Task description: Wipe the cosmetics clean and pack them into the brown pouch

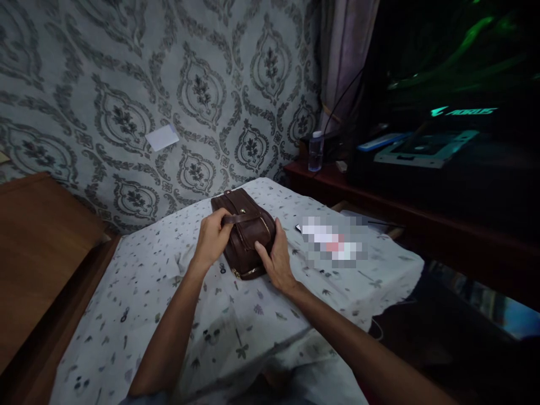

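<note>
A dark brown leather bag [244, 236] with gold zippers lies on a bed with a white leaf-patterned sheet [169, 292]. My left hand [213, 236] is closed, pinching a brown strap that crosses the top of the bag. My right hand [276, 259] rests against the bag's right side, fingers curled round its edge and thumb on the front face.
A blurred-out flat item [335, 239] lies on the sheet right of the bag. A wooden headboard or side table [37, 247] stands at left, patterned wallpaper behind. At right a dark desk [422, 208] carries a small bottle [315, 151] and glowing computer hardware.
</note>
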`<state>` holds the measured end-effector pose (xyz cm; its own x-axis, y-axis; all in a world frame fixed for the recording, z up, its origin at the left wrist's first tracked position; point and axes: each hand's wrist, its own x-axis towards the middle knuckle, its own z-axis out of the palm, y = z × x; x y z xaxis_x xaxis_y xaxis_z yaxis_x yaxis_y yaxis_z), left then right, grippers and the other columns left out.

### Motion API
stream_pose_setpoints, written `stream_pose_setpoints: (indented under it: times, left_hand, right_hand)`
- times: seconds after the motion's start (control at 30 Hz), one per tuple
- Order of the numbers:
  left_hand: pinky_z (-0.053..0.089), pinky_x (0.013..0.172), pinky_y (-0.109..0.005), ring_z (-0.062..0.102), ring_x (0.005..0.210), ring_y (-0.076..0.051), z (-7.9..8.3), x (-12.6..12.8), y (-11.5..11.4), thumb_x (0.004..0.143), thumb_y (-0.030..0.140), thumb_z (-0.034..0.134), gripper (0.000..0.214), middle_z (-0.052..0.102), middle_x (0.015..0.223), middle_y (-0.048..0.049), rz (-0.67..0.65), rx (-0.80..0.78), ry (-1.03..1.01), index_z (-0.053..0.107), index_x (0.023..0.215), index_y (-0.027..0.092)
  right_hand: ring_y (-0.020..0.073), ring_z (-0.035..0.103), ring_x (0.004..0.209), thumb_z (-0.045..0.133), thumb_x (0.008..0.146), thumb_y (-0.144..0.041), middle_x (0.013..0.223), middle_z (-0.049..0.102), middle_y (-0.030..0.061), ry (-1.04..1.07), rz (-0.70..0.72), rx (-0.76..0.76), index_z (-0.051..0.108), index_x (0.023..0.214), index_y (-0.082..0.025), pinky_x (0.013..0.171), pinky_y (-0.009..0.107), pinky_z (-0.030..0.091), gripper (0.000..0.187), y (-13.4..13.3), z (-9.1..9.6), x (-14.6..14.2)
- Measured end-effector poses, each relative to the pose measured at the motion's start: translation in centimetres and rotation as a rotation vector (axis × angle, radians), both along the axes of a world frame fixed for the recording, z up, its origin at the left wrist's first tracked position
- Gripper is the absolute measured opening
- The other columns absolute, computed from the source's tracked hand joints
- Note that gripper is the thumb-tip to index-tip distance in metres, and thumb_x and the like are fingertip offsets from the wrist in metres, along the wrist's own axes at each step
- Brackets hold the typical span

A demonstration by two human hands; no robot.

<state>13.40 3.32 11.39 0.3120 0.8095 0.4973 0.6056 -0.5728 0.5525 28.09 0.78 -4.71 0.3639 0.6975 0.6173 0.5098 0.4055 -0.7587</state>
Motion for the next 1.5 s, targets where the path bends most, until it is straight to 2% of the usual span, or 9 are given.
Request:
stream_pose_setpoints:
  times: [0.17, 0.3, 0.43, 0.53, 0.83, 0.97, 1.07, 1.23, 1.5]
  left_hand:
    - [0.036, 0.063, -0.024, 0.05, 0.065, -0.014, -0.9, -0.2, 0.3, 0.084, 0.016, 0.056, 0.011, 0.052, 0.062, 0.0052, -0.033, -0.045, -0.102, 0.058, 0.074, 0.02]
    - [0.045, 0.074, -0.026, 0.058, 0.078, -0.017, -2.1, -0.3, -0.2, 0.086, 0.021, 0.062, 0.002, 0.061, 0.079, 0.0017, -0.025, -0.025, -0.13, 0.062, 0.088, 0.021]
    - [0.047, 0.104, -0.04, 0.056, 0.116, -0.025, -4.0, -0.9, -0.9, 0.08, 0.021, 0.072, 0.04, 0.06, 0.116, -0.0066, 0.031, 0.1, -0.087, 0.06, 0.119, 0.024]
    - [0.046, 0.11, -0.044, 0.052, 0.127, -0.027, -4.8, -1.5, -1.1, 0.086, 0.025, 0.069, 0.05, 0.053, 0.128, -0.0085, -0.001, 0.061, -0.062, 0.054, 0.134, 0.027]
    - [0.047, 0.114, -0.048, 0.054, 0.129, -0.028, -3.6, -2.8, -1.0, 0.095, 0.031, 0.058, 0.05, 0.053, 0.132, -0.0111, -0.12, 0.0, 0.092, 0.047, 0.144, 0.026]
    - [0.037, 0.122, -0.055, 0.04, 0.146, -0.033, -2.8, -1.9, -1.6, 0.091, 0.028, 0.06, 0.062, 0.043, 0.15, -0.0157, -0.094, 0.139, 0.214, 0.042, 0.15, 0.023]
    - [0.03, 0.125, -0.056, 0.031, 0.152, -0.035, -2.1, 0.3, -1.9, 0.087, 0.028, 0.065, 0.067, 0.041, 0.157, -0.0152, -0.111, 0.268, 0.329, 0.042, 0.15, 0.023]
    - [0.033, 0.122, -0.056, 0.041, 0.145, -0.035, -2.0, 4.2, -1.0, 0.088, 0.035, 0.071, 0.059, 0.056, 0.144, -0.0149, -0.031, 0.366, 0.412, 0.052, 0.142, 0.021]
    - [0.043, 0.112, -0.051, 0.053, 0.128, -0.032, -2.5, 4.2, 0.3, 0.089, 0.03, 0.073, 0.048, 0.063, 0.134, -0.0136, -0.08, 0.312, 0.386, 0.06, 0.134, 0.021]
  right_hand:
    - [0.0354, 0.034, 0.154, 0.046, 0.1, -0.057, 0.165, 0.034, 0.0198, 0.011, 0.025, -0.004, 0.015, 0.164, -0.016, 0.125, 0.062, 0.032, 0.082, -0.2, 0.1, 0.1]
    - [0.0343, 0.035, 0.153, 0.048, 0.1, -0.056, 0.164, 0.035, 0.0197, 0.013, 0.051, -0.002, 0.015, 0.165, -0.016, 0.126, 0.06, 0.031, 0.083, -0.4, 0.3, 0.3]
    - [0.0344, 0.034, 0.154, 0.049, 0.1, -0.054, 0.165, 0.034, 0.0194, 0.018, 0.058, 0.01, 0.015, 0.165, -0.017, 0.126, 0.059, 0.031, 0.083, -0.5, 0.3, 0.5]
    - [0.0342, 0.033, 0.154, 0.05, 0.099, -0.054, 0.165, 0.033, 0.0189, 0.023, 0.082, 0.0, 0.015, 0.165, -0.017, 0.126, 0.058, 0.031, 0.083, -0.6, 0.3, 0.6]
    - [0.035, 0.035, 0.153, 0.064, 0.089, -0.06, 0.164, 0.035, 0.0178, 0.208, 0.117, -0.016, 0.018, 0.164, -0.02, 0.126, 0.058, 0.03, 0.097, 0.1, 0.0, 0.3]
    - [0.0349, 0.035, 0.153, 0.069, 0.084, -0.064, 0.164, 0.034, 0.0184, 0.264, 0.135, -0.03, 0.02, 0.163, -0.02, 0.127, 0.058, 0.029, 0.103, 0.5, -0.3, 0.3]
    - [0.0352, 0.035, 0.153, 0.068, 0.085, -0.065, 0.163, 0.036, 0.0181, 0.23, 0.14, -0.009, 0.023, 0.162, -0.02, 0.127, 0.058, 0.029, 0.1, 0.5, -0.4, 0.4]
    - [0.0367, 0.04, 0.15, 0.067, 0.086, -0.064, 0.158, 0.043, 0.021, 0.165, 0.128, 0.024, 0.029, 0.16, -0.017, 0.125, 0.059, 0.032, 0.095, 0.5, -0.2, 0.6]
    - [0.0283, 0.04, 0.15, 0.053, 0.098, -0.058, 0.16, 0.043, 0.0157, 0.24, 0.237, 0.04, 0.035, 0.157, -0.022, 0.128, 0.052, 0.03, 0.071, -0.2, 0.6, 1.1]
